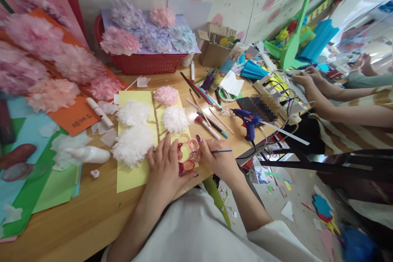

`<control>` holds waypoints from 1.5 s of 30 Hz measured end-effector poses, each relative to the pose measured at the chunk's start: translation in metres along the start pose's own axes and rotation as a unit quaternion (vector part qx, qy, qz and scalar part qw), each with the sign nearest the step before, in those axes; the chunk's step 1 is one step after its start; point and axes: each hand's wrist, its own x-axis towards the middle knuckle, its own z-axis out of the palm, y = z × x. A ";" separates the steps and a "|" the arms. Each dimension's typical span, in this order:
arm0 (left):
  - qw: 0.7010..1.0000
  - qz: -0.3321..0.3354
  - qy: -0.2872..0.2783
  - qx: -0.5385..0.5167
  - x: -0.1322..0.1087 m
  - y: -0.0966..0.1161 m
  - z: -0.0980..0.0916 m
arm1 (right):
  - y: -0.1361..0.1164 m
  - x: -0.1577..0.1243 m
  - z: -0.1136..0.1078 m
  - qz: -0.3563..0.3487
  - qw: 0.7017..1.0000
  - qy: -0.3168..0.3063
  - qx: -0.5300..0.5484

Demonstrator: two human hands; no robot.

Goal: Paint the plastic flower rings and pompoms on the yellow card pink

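Observation:
My left hand (166, 163) lies with its fingers spread over the yellow card (132, 182), its thumb along the near side of a flower-shaped paint palette (188, 166). Red, pink and orange colour stains the palette's round wells. Closed in a pinch at the palette's right edge, my right hand (216, 157) holds a thin blue paintbrush (222, 151), whose tip is hidden. Fluffy white paper flowers (133, 145) and a pink paper flower (166, 95) sit on the card beside a brown twig (155, 110).
A blue glue gun (249, 123) lies right of several pens and brushes (210, 125). A white bottle (89, 154) rests at left. Behind stand a red basket (147, 64) of paper flowers and a cardboard box (215, 51). Another person's hands (307, 77) work at far right.

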 end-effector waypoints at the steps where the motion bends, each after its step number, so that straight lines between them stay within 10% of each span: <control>1: 1.000 0.001 -0.002 0.001 0.000 0.000 0.000 | 0.000 0.000 0.000 0.002 1.000 0.007 -0.009; 45: 1.000 -0.001 0.005 0.005 0.000 0.000 0.003 | 0.005 0.005 0.006 0.023 0.998 0.062 0.014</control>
